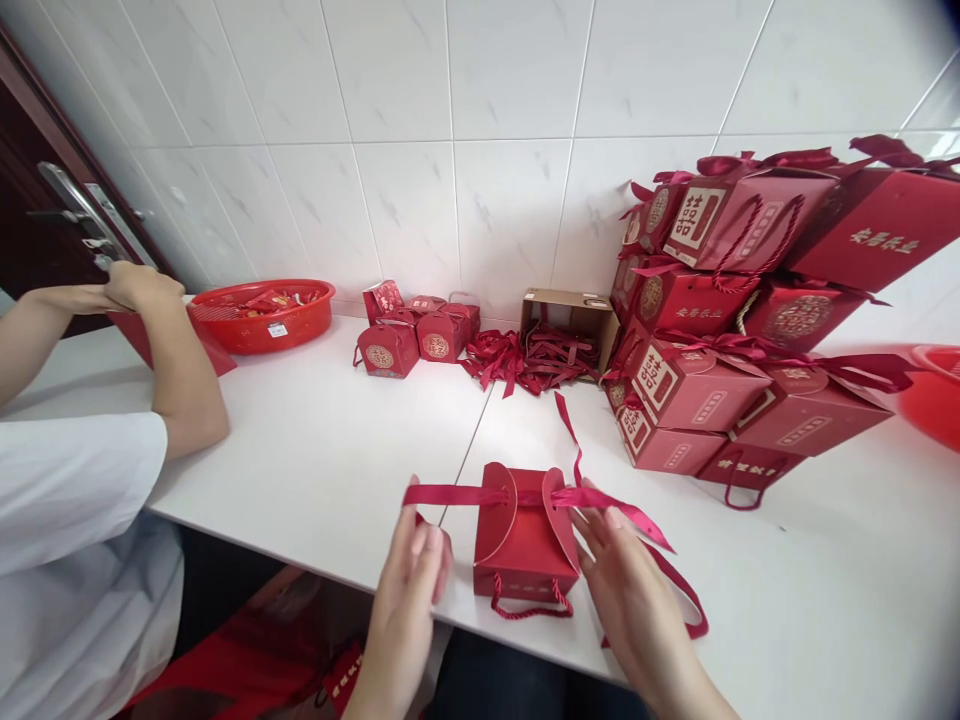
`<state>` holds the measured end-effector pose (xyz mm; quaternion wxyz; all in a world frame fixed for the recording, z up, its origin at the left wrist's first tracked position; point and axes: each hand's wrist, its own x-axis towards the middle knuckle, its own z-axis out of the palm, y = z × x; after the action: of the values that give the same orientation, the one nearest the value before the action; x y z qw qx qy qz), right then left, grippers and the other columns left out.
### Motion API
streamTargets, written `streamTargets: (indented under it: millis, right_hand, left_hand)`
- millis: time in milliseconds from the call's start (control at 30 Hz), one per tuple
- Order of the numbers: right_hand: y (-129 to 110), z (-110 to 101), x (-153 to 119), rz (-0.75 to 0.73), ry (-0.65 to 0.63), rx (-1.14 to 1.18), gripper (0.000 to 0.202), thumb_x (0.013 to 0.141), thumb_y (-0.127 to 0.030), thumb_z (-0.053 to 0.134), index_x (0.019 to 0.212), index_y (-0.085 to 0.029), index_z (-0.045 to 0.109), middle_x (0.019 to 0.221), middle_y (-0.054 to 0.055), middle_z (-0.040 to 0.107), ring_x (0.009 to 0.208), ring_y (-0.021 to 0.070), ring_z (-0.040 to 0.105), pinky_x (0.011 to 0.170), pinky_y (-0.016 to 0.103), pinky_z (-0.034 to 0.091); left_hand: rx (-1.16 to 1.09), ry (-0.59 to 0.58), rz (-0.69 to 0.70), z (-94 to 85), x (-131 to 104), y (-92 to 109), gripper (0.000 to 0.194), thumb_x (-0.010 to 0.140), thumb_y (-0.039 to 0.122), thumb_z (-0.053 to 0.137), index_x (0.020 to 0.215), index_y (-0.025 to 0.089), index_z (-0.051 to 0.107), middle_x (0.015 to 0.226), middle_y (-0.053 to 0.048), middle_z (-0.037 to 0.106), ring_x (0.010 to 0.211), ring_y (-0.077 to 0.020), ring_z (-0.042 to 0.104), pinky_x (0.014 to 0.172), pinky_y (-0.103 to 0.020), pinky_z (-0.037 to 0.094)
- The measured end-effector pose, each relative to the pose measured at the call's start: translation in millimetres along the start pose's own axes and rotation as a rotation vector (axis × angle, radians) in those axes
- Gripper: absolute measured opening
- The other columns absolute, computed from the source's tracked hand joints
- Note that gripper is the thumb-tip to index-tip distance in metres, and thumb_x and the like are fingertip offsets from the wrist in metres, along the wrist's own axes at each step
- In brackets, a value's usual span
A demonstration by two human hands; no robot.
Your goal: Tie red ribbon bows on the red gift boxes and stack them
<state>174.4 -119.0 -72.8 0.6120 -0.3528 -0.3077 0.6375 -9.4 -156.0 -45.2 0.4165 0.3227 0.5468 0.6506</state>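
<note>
Red gift box [525, 545] sits at table edge [315, 555], bottom centre — clear surface L & R. Ribbon [480, 495] threaded thru flaps; left hand [409, 590] pinched on it, right hand [630, 590] too.

Left hand [409, 590] wrist cut by bottom edge; right hand [637, 600] forearm likewise. Left fingertips hide ribbon [457, 494] end, so hold unclear. Red tub [934, 395] cropped by right edge. Co-worker's hands [131, 285] cover whatever they hold. Basket [262, 315] contents too small to identify. Stacked boxes [697, 390] rear rows hidden. Gold print blurred.
</note>
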Motion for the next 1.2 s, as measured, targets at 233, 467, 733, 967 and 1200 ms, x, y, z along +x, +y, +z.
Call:
streamTargets:
  millis: [233,467,733,967,1200]
  right_hand:
    - [-30.0,-13.5,18.5,0.049,0.222,0.318,0.022,0.081,-0.039,0.067,0.097,-0.024,0.071,0.078,-0.004,0.066,0.066,0.0067,0.061,0.06,0.018,0.053]
    - [-53.9,-18.0,18.8,-0.131,0.241,0.219,0.02,0.073,-0.033,0.076,0.087,-0.019,0.073,0.068,-0.003,0.064,0.058,0.006,0.057,0.059,0.017,0.053]
    - [-66.5,-16.7,24.5,-0.235,0.155,-0.032,0.013,0.073,-0.033,0.077,0.076,-0.021,0.074,0.094,0.003,0.071,0.067,0.0083,0.059,0.064,0.02,0.054]
    - [-83.9,-3.9,28.5,-0.41,0.126,-0.146,0.016,0.076,-0.035,0.073,0.086,-0.022,0.074,0.084,0.003,0.07,0.063,0.0113,0.059,0.064,0.028,0.053]
    - [-119.2,24.6,41.9,-0.59,-0.009,-0.312,0.018,0.077,-0.035,0.073,0.092,-0.027,0.073,0.095,0.002,0.072,0.087,0.016,0.064,0.081,0.032,0.052]
  left_hand:
    - [-0.412,0.131,-0.133,-6.6,30.4,30.5,0.047,0.07,0.042,0.073,0.115,0.028,0.064,0.081,0.001,0.053,0.065,-0.0091,0.052,0.047,-0.017,0.04]
    - [-0.495,0.274,-0.044,-13.5,46.5,48.1,0.027,0.074,0.032,0.071,0.1,0.024,0.072,0.076,0.002,0.054,0.061,-0.0074,0.054,0.043,-0.015,0.039]
    - [-0.411,0.249,0.125,-7.0,47.6,79.1,0.025,0.076,0.04,0.069,0.095,0.023,0.073,0.085,-0.002,0.062,0.073,-0.011,0.054,0.049,-0.016,0.043]
    - [-0.322,0.198,0.273,1.3,50.9,94.6,0.023,0.071,0.038,0.075,0.089,0.023,0.075,0.086,-0.003,0.061,0.078,-0.0124,0.052,0.049,-0.016,0.041]
    - [-0.144,0.029,0.462,29.2,51.6,115.3,0.021,0.071,0.034,0.076,0.085,0.02,0.076,0.085,-0.002,0.066,0.066,-0.0084,0.047,0.052,-0.018,0.042]
